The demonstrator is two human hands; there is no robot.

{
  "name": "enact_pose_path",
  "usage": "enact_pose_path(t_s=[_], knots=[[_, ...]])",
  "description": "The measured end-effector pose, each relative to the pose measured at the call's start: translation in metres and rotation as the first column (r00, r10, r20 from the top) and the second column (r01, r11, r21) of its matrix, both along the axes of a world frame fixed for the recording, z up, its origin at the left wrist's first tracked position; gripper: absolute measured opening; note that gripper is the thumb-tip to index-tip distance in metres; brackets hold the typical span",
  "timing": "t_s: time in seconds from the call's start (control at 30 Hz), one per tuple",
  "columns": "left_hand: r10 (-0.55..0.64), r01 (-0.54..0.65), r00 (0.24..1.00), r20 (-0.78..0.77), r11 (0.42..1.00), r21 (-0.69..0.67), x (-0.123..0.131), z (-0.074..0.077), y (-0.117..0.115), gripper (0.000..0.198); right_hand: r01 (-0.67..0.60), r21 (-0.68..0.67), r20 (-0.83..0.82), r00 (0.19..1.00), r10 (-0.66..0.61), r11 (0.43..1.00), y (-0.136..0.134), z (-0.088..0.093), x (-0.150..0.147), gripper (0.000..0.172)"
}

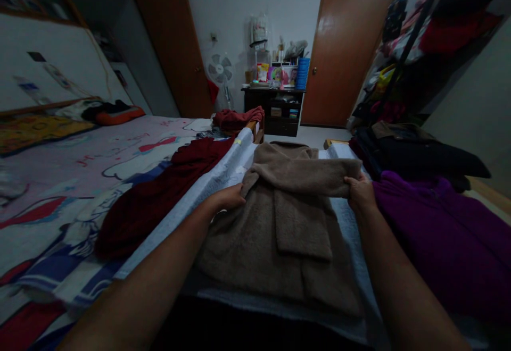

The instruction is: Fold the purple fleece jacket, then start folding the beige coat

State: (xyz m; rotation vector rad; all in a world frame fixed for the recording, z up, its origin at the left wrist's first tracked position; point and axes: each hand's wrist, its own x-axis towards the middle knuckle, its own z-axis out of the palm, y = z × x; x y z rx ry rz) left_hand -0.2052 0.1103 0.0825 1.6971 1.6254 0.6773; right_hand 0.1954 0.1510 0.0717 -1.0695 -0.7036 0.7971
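A brown fuzzy coat (255, 244) lies spread on a pale blue cloth (353, 234) in front of me. One of its sleeves is folded down over the body, and the other stretches across the top toward the right. My right hand (361, 191) pinches the cuff of that outstretched sleeve. At the coat's left side, near the shoulder, my left hand (231, 197) grips the fabric, with its fingertips partly hidden by the cloth.
A dark red garment (159, 197) lies on the patterned bed (112, 149) to the left. On the right are a purple garment (443, 234) and a stack of dark clothes (423, 151). A fan (220, 69) and a black cabinet (273, 109) stand at the back.
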Motion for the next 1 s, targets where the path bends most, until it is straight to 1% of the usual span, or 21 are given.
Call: enact_pose_path(t_s=[0.03,0.07,0.1,0.17,0.23,0.3,0.37,0.4,0.47,0.5,0.53,0.57,0.63,0.7,0.8,0.87,0.93,1.0], knots=[[-0.057,0.058,0.998,0.017,0.993,-0.106,0.003,0.008,-0.002,0.036,0.008,0.029,0.01,1.0,-0.008,1.0,0.0,0.005,0.004,0.043],[-0.067,0.074,0.997,0.044,0.98,-0.182,0.007,0.015,-0.005,0.039,0.021,0.054,0.022,1.0,-0.022,0.998,0.001,0.01,0.009,0.042],[-0.058,0.071,0.996,0.065,0.971,-0.227,0.012,0.022,-0.007,0.043,0.037,0.069,0.032,0.999,-0.039,0.997,0.002,0.014,0.014,0.041],[-0.045,0.057,0.998,0.054,0.969,-0.242,0.024,0.03,-0.011,0.047,0.071,0.08,0.043,0.996,-0.074,0.994,0.002,0.019,0.026,0.041],[-0.063,0.06,0.998,-0.009,0.981,-0.185,0.04,0.031,-0.015,0.05,0.105,0.078,0.049,0.993,-0.109,0.991,0.002,0.018,0.036,0.04],[-0.06,0.054,0.997,-0.049,0.993,-0.108,0.058,0.024,-0.019,0.053,0.139,0.064,0.068,0.987,-0.144,0.988,0.0,0.011,0.042,0.039],[-0.025,0.024,0.999,-0.03,0.999,-0.047,0.077,0.01,-0.025,0.057,0.173,0.03,0.094,0.98,-0.175,0.984,-0.002,0.001,0.045,0.038],[-0.018,0.017,1.0,-0.022,0.999,-0.033,0.087,0.001,-0.029,0.06,0.187,0.007,0.108,0.976,-0.187,0.982,-0.002,-0.004,0.045,0.038],[-0.047,0.043,0.997,-0.055,0.996,-0.073,0.103,-0.018,-0.04,0.064,0.205,-0.04,0.14,0.97,-0.198,0.978,-0.004,-0.012,0.046,0.039],[-0.085,0.079,0.993,-0.081,0.994,-0.07,0.11,-0.028,-0.045,0.063,0.211,-0.058,0.159,0.967,-0.199,0.976,-0.005,-0.016,0.046,0.04],[-0.121,0.117,0.985,-0.127,0.993,-0.035,0.116,-0.036,-0.052,0.06,0.213,-0.072,0.176,0.964,-0.198,0.974,-0.005,-0.018,0.046,0.039],[-0.113,0.121,0.975,-0.192,0.992,0.028,0.12,-0.044,-0.057,0.055,0.214,-0.082,0.192,0.962,-0.195,0.973,-0.006,-0.019,0.045,0.038],[-0.099,0.156,0.944,-0.316,0.974,0.163,0.125,-0.055,-0.068,0.047,0.212,-0.095,0.22,0.957,-0.188,0.973,-0.007,-0.019,0.045,0.034],[-0.076,0.2,0.905,-0.419,0.945,0.259,0.125,-0.062,-0.076,0.042,0.214,-0.102,0.238,0.954,-0.185,0.972,-0.009,-0.015,0.043,0.031],[-0.069,0.27,0.858,-0.509,0.904,0.333,0.12,-0.066,-0.085,0.042,0.219,-0.084,0.236,0.952,-0.194,0.972,-0.01,-0.002,0.043,0.033],[-0.091,0.316,0.846,-0.526,0.879,0.356,0.114,-0.065,-0.089,0.043,0.231,-0.035,0.228,0.949,-0.217,0.972,-0.009,0.009,0.046,0.037],[-0.13,0.357,0.844,-0.52,0.86,0.364,0.109,-0.064,-0.093,0.044,0.272,0.013,0.235,0.934,-0.268,0.962,-0.008,0.017,0.05,0.04],[-0.128,0.368,0.847,-0.516,0.842,0.394,0.104,-0.061,-0.093,0.043,0.322,0.02,0.258,0.913,-0.316,0.947,-0.007,0.019,0.055,0.04]])
